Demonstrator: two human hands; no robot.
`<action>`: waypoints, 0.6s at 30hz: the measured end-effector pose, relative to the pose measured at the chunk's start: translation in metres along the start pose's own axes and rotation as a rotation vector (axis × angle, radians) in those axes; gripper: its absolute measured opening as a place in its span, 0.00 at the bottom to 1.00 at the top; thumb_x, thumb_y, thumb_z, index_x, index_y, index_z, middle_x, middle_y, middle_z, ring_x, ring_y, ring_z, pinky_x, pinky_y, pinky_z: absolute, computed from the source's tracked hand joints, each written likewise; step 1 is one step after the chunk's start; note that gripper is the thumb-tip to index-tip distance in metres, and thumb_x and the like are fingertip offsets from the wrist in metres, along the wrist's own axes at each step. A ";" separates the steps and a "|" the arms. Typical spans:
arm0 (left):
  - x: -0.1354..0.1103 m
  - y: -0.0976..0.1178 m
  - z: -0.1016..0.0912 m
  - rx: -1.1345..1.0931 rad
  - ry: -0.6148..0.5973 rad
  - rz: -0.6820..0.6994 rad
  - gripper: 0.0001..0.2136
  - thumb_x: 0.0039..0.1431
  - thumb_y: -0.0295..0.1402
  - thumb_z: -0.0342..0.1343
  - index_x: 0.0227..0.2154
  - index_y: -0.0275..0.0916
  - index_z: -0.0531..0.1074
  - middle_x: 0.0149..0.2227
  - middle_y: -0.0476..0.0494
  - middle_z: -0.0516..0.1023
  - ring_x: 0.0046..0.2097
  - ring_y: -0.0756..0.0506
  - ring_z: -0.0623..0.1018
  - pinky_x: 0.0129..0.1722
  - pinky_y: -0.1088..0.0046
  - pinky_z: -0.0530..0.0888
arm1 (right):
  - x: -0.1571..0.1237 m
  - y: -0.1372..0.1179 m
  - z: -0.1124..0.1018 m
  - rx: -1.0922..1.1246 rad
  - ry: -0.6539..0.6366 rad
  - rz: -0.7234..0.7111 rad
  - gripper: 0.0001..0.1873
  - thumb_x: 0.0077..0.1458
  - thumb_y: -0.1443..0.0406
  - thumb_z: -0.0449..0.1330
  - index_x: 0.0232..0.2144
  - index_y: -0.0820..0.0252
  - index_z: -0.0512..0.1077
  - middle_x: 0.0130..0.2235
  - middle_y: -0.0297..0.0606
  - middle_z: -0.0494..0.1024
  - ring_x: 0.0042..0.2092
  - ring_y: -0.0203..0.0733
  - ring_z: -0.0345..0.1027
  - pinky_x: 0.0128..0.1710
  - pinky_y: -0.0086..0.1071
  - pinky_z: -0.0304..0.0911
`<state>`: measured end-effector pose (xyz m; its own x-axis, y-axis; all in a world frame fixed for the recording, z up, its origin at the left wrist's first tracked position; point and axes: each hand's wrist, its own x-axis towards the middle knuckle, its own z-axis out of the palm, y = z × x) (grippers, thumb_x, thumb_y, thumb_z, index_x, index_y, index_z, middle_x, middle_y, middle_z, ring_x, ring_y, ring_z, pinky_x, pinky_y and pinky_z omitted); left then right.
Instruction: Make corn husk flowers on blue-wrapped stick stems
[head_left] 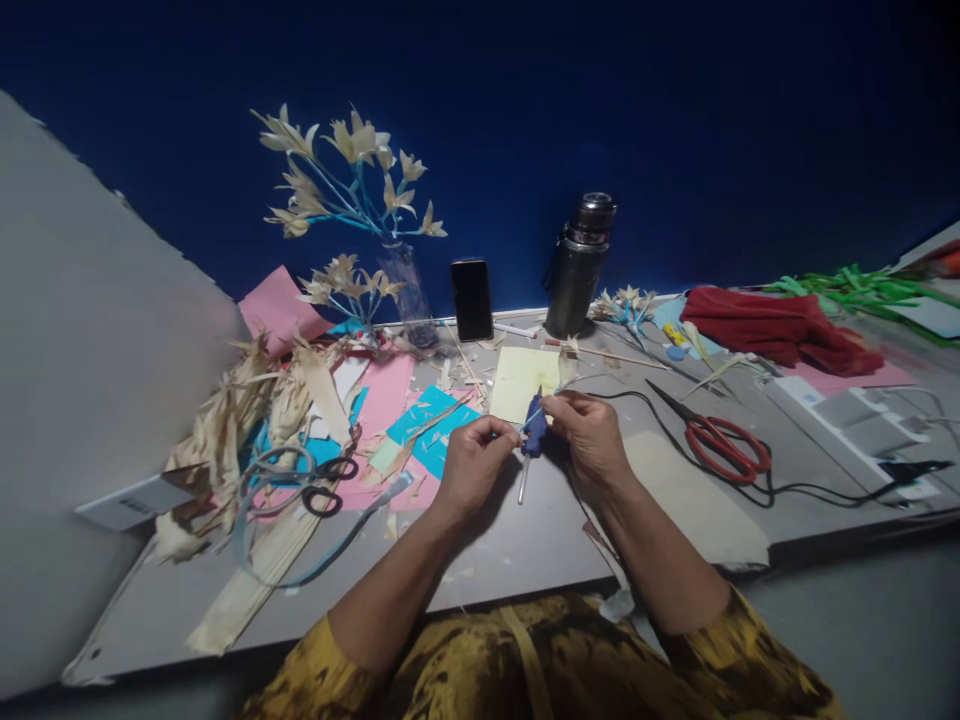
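Note:
My left hand (472, 465) and my right hand (589, 435) meet over the middle of the grey table (525, 550). Between them is a small blue glue gun (534, 432), upright, with a pale glue stick poking out below it. My right hand is closed around the glue gun. My left hand pinches a thin light-blue stem (529, 422) that reaches the gun's tip. A black cord (750, 480) runs from the gun off to the right.
Red-handled scissors (720, 440) lie right of my hands, black-handled scissors (326, 485) to the left among dried husk strips (247, 420) and coloured paper. At the back stand a vase of husk flowers (352, 180), a phone (471, 298) and a metal flask (581, 265). A red cloth (772, 325) lies far right.

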<state>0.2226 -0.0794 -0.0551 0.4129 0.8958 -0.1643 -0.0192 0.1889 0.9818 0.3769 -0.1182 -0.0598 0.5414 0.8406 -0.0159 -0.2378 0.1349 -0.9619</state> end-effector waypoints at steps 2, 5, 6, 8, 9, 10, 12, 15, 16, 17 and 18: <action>0.002 -0.002 0.000 -0.046 -0.014 0.002 0.08 0.48 0.34 0.65 0.23 0.36 0.74 0.16 0.54 0.66 0.17 0.57 0.58 0.17 0.79 0.51 | 0.000 -0.001 0.000 -0.001 -0.010 0.009 0.13 0.45 0.57 0.73 0.25 0.61 0.78 0.24 0.32 0.74 0.25 0.34 0.63 0.27 0.29 0.62; 0.007 -0.004 -0.003 -0.236 -0.058 -0.100 0.09 0.47 0.34 0.66 0.24 0.35 0.72 0.23 0.49 0.74 0.17 0.58 0.58 0.16 0.80 0.50 | 0.001 -0.004 -0.002 0.019 -0.029 0.051 0.15 0.46 0.55 0.72 0.26 0.60 0.78 0.23 0.31 0.72 0.23 0.32 0.59 0.24 0.28 0.59; 0.008 -0.004 -0.004 -0.301 -0.074 -0.142 0.10 0.45 0.34 0.66 0.25 0.34 0.72 0.25 0.47 0.75 0.17 0.59 0.58 0.15 0.81 0.50 | 0.003 -0.006 -0.004 0.034 -0.021 0.071 0.15 0.46 0.54 0.72 0.26 0.60 0.78 0.23 0.30 0.72 0.23 0.31 0.58 0.23 0.27 0.58; 0.011 -0.003 -0.007 -0.388 -0.097 -0.202 0.11 0.43 0.33 0.68 0.25 0.33 0.72 0.27 0.47 0.75 0.17 0.60 0.57 0.15 0.82 0.48 | 0.005 -0.007 -0.006 0.078 0.025 0.104 0.17 0.43 0.54 0.73 0.27 0.60 0.78 0.24 0.29 0.71 0.21 0.29 0.56 0.21 0.27 0.57; 0.011 -0.003 -0.009 -0.409 -0.102 -0.215 0.11 0.43 0.32 0.68 0.24 0.33 0.72 0.25 0.48 0.74 0.16 0.60 0.57 0.14 0.83 0.48 | 0.007 -0.007 -0.008 0.104 0.051 0.115 0.17 0.42 0.54 0.73 0.26 0.60 0.77 0.24 0.29 0.71 0.21 0.29 0.54 0.20 0.27 0.56; 0.012 -0.003 -0.010 -0.422 -0.106 -0.221 0.11 0.43 0.32 0.69 0.24 0.32 0.72 0.24 0.49 0.72 0.16 0.60 0.56 0.14 0.83 0.48 | 0.009 -0.007 -0.009 0.128 0.069 0.122 0.17 0.40 0.54 0.74 0.26 0.61 0.77 0.23 0.28 0.70 0.20 0.28 0.53 0.19 0.26 0.55; 0.013 -0.003 -0.012 -0.438 -0.107 -0.228 0.11 0.43 0.32 0.69 0.23 0.32 0.72 0.21 0.51 0.69 0.16 0.60 0.56 0.14 0.84 0.48 | 0.012 -0.006 -0.012 0.165 0.080 0.129 0.18 0.39 0.55 0.74 0.26 0.61 0.76 0.23 0.28 0.69 0.20 0.27 0.52 0.18 0.25 0.52; 0.015 -0.005 -0.015 -0.465 -0.095 -0.239 0.11 0.44 0.31 0.68 0.24 0.32 0.72 0.22 0.51 0.68 0.17 0.60 0.56 0.13 0.84 0.48 | 0.014 -0.004 -0.013 0.193 0.058 0.148 0.18 0.40 0.56 0.74 0.27 0.62 0.76 0.23 0.28 0.69 0.21 0.27 0.52 0.18 0.23 0.50; 0.016 -0.005 -0.016 -0.476 -0.093 -0.244 0.11 0.44 0.31 0.68 0.24 0.32 0.72 0.22 0.51 0.68 0.17 0.60 0.56 0.13 0.85 0.48 | 0.014 -0.004 -0.014 0.195 0.048 0.157 0.17 0.41 0.56 0.74 0.27 0.62 0.76 0.23 0.28 0.69 0.21 0.27 0.52 0.18 0.23 0.49; 0.017 -0.006 -0.017 -0.487 -0.096 -0.252 0.11 0.44 0.30 0.68 0.24 0.32 0.72 0.22 0.52 0.68 0.17 0.60 0.56 0.13 0.85 0.48 | 0.014 -0.003 -0.014 0.195 0.041 0.163 0.17 0.41 0.56 0.74 0.27 0.62 0.76 0.23 0.28 0.69 0.21 0.27 0.51 0.18 0.23 0.49; 0.018 -0.006 -0.017 -0.497 -0.101 -0.260 0.11 0.43 0.30 0.68 0.24 0.31 0.72 0.21 0.52 0.67 0.17 0.60 0.56 0.13 0.85 0.48 | 0.014 -0.003 -0.014 0.194 0.035 0.167 0.17 0.42 0.56 0.74 0.28 0.62 0.76 0.23 0.28 0.68 0.21 0.26 0.51 0.18 0.23 0.48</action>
<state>0.2145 -0.0576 -0.0657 0.5461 0.7564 -0.3602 -0.3216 0.5863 0.7436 0.3966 -0.1139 -0.0613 0.5084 0.8415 -0.1827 -0.4743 0.0966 -0.8751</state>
